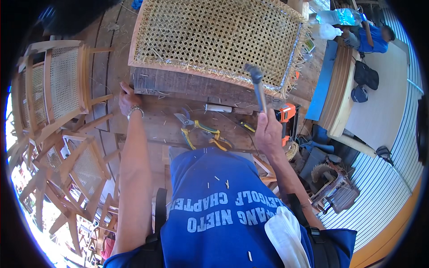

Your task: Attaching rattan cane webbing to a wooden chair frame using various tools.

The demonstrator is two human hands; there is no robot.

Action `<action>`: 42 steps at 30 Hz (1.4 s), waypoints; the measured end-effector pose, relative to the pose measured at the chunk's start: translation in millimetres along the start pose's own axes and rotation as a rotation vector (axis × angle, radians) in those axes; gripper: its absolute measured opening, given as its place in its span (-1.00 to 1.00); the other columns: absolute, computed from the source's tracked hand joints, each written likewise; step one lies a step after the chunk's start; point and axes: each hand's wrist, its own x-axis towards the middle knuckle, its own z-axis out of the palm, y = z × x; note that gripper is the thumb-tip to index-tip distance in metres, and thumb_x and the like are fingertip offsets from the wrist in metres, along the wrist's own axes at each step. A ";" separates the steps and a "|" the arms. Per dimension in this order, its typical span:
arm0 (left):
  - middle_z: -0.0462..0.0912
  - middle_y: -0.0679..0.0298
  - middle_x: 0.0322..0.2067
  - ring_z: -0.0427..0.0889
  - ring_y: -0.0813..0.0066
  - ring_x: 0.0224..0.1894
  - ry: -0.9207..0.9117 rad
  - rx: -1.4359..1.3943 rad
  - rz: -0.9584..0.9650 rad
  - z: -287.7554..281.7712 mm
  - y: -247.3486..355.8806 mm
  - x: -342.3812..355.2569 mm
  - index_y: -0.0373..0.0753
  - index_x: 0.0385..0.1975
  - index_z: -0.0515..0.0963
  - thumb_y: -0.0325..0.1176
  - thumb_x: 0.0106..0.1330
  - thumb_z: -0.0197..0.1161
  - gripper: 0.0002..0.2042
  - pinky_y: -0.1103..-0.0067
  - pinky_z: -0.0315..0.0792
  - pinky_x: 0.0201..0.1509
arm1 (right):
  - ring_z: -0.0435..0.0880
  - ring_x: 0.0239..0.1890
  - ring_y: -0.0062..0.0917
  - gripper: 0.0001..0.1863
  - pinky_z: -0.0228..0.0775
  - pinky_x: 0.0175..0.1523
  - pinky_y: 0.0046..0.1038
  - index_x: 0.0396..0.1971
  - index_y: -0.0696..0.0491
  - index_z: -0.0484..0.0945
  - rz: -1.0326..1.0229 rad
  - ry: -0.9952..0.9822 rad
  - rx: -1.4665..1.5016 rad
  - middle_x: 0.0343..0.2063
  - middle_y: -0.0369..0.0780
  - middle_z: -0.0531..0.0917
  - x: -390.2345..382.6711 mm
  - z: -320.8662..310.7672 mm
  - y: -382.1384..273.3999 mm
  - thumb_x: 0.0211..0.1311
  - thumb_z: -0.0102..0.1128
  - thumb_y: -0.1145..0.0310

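Note:
My right hand (269, 134) is closed round the handle of a hammer (259, 91), whose head is over the near right part of a woven cane panel (214, 40). The panel has a wooden frame, and loose cane ends stick out along its near and right sides. It lies on a thick dark wooden board (187, 85). At the left end of that board, my left hand (128, 99) grips the corner, its fingers partly hidden. Between my arms lie pruning shears (187, 127) with yellow and green handles and a second yellow-handled tool (216, 139).
A white tube (218, 108) lies near the board. An orange and black nail gun (287, 117) stands right of my right hand. Cane-backed chair frames (67, 82) crowd the left. Bottles (339, 18) stand far right, near another person in blue (377, 40).

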 end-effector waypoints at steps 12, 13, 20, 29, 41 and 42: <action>0.61 -0.04 0.11 0.54 -0.12 0.18 -0.077 0.042 -0.040 1.6 -1.5 6.3 -0.21 0.16 0.58 0.42 0.40 -0.46 -0.13 0.11 0.37 0.26 | 0.55 -0.54 0.09 -0.67 0.28 -0.45 -0.05 -0.37 0.13 0.32 0.080 -0.167 -0.093 -0.66 0.05 0.49 10.8 18.0 -4.6 0.54 -0.06 0.18; 0.61 -0.04 0.11 0.54 -0.12 0.18 -0.073 0.039 -0.042 0.9 0.8 7.5 -0.21 0.16 0.58 0.42 0.40 -0.46 -0.13 0.11 0.37 0.26 | 0.55 -0.54 0.09 -0.67 0.28 -0.45 -0.05 -0.37 0.13 0.32 0.075 -0.168 -0.093 -0.66 0.05 0.49 12.6 16.0 -6.1 0.54 -0.06 0.18; 0.62 -0.07 0.10 0.55 -0.12 0.18 -0.067 0.034 -0.043 -2.5 -2.0 1.2 -0.24 0.12 0.60 0.42 0.40 -0.46 -0.11 0.10 0.38 0.25 | 0.57 -0.55 0.05 -0.67 0.34 -0.45 -0.09 -0.36 0.13 0.34 0.036 -0.158 -0.087 -0.65 0.01 0.53 9.6 13.9 -16.2 0.54 -0.06 0.17; 0.60 -0.09 0.11 0.53 -0.12 0.19 -0.092 0.018 -0.058 -5.8 6.8 0.4 -0.24 0.13 0.60 0.42 0.40 -0.47 -0.11 0.09 0.36 0.26 | 0.59 -0.57 -0.01 -0.64 0.35 -0.45 -0.13 -0.37 0.14 0.36 -0.023 -0.187 -0.132 -0.66 0.01 0.52 26.4 16.8 -19.1 0.53 -0.02 0.14; 0.68 -0.04 0.02 0.63 0.06 0.11 -0.115 -0.289 -0.062 17.1 -34.5 46.3 -0.29 0.11 0.61 0.39 0.44 -0.38 -0.15 0.23 0.42 0.23 | 0.45 -0.64 -0.11 -0.62 0.26 -0.47 -0.24 -0.34 0.18 0.37 -0.042 -0.210 -0.071 -0.68 0.00 0.41 21.9 10.6 -26.2 0.54 -0.02 0.13; 0.71 0.00 -0.01 0.66 0.17 0.06 -0.127 -0.584 -0.040 18.0 -25.6 54.2 -0.33 0.10 0.61 0.37 0.46 -0.34 -0.16 0.30 0.44 0.21 | 0.43 -0.63 -0.12 -0.62 0.26 -0.46 -0.25 -0.33 0.17 0.36 -0.056 -0.191 -0.058 -0.67 0.00 0.40 23.6 9.0 -26.9 0.55 -0.02 0.13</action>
